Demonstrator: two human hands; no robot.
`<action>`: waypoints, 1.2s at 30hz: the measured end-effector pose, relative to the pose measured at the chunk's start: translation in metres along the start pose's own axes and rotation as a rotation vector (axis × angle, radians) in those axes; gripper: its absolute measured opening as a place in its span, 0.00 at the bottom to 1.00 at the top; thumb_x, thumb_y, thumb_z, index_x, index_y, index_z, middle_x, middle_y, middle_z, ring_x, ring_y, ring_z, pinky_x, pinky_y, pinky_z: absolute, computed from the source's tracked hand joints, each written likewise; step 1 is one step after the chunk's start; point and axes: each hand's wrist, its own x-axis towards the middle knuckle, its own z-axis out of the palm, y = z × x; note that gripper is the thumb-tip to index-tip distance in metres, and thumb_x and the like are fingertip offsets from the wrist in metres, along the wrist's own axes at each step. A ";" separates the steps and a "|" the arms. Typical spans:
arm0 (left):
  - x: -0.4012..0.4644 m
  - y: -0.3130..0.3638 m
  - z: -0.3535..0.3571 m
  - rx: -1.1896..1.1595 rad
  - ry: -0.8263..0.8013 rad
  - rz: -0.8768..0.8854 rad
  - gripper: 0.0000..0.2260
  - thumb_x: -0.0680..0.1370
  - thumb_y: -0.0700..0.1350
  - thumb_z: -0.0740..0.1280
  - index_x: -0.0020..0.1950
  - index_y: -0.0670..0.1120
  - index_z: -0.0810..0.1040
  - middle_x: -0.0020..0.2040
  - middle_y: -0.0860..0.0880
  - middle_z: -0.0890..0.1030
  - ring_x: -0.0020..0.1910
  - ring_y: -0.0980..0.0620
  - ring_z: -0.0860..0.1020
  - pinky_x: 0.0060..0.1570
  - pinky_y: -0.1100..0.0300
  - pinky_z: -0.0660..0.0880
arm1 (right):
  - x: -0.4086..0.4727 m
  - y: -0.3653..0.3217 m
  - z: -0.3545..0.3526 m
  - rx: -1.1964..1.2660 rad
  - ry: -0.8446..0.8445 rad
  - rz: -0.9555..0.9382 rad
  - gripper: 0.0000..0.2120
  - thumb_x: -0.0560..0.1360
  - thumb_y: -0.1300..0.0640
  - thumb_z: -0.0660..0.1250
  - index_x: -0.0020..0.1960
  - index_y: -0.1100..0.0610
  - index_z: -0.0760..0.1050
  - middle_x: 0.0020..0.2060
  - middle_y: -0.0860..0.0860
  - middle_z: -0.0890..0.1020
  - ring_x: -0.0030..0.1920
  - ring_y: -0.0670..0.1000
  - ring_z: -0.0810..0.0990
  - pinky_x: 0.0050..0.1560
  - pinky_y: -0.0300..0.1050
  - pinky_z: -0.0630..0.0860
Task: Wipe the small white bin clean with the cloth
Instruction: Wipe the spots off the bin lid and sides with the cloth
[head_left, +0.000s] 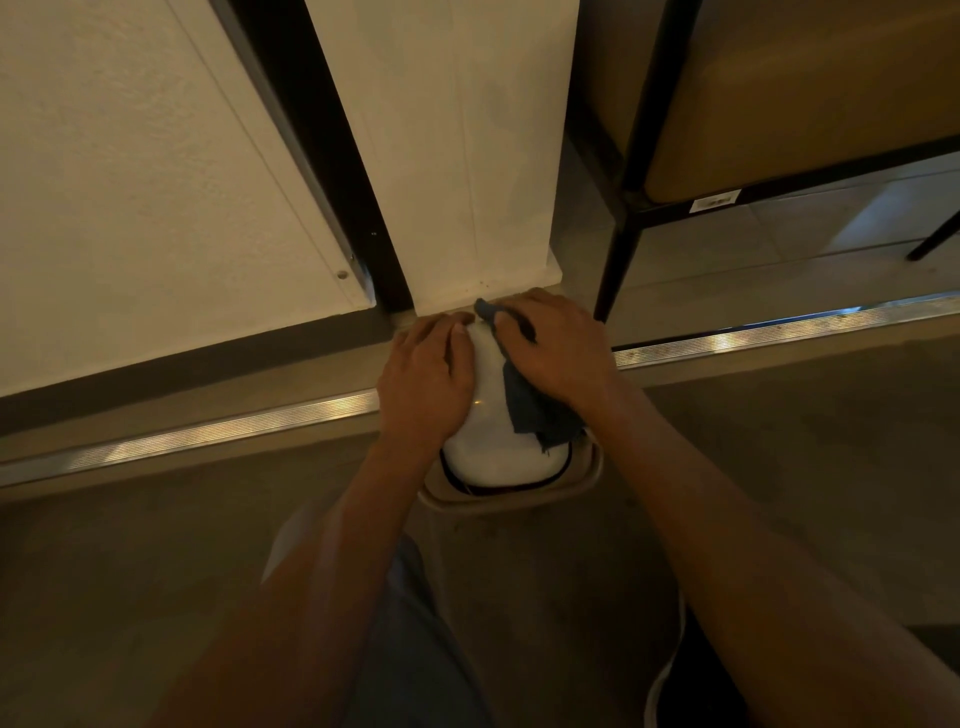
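Note:
The small white bin (488, 431) stands on the floor at the foot of a white wall column, seen from above; its rounded white lid faces me, with a beige rim (592, 467) around it. My left hand (426, 379) lies over the lid's left side with its fingers curved along the surface. My right hand (556, 348) holds a dark blue cloth (535, 410) against the lid's right side; the cloth hangs out below the palm, and a corner pokes out by the fingertips. The bin's far side is hidden by both hands.
A white column (467, 156) rises right behind the bin, beside a dark door frame (332, 156). A metal floor strip (208, 431) runs across the floor. A black-legged stool or table (623, 244) stands to the right. My knees fill the bottom of the view.

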 end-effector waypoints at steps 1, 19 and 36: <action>0.000 0.000 0.000 -0.002 0.000 -0.005 0.19 0.83 0.49 0.54 0.63 0.42 0.80 0.58 0.44 0.81 0.58 0.48 0.77 0.63 0.53 0.71 | -0.005 0.005 0.002 0.037 0.037 -0.050 0.15 0.81 0.48 0.59 0.59 0.53 0.80 0.51 0.49 0.81 0.50 0.50 0.77 0.48 0.44 0.73; 0.000 0.002 -0.002 -0.002 0.004 0.010 0.16 0.83 0.46 0.55 0.61 0.41 0.80 0.56 0.43 0.82 0.56 0.47 0.78 0.61 0.52 0.72 | 0.003 0.004 0.004 -0.110 -0.031 0.022 0.18 0.83 0.45 0.53 0.58 0.52 0.78 0.53 0.50 0.80 0.53 0.52 0.77 0.48 0.45 0.70; -0.001 0.005 -0.002 0.019 -0.011 0.032 0.16 0.84 0.44 0.55 0.62 0.40 0.79 0.58 0.42 0.81 0.57 0.46 0.77 0.63 0.48 0.72 | 0.010 -0.004 -0.006 0.126 -0.138 0.526 0.22 0.83 0.47 0.47 0.51 0.58 0.74 0.45 0.53 0.76 0.46 0.55 0.74 0.47 0.47 0.64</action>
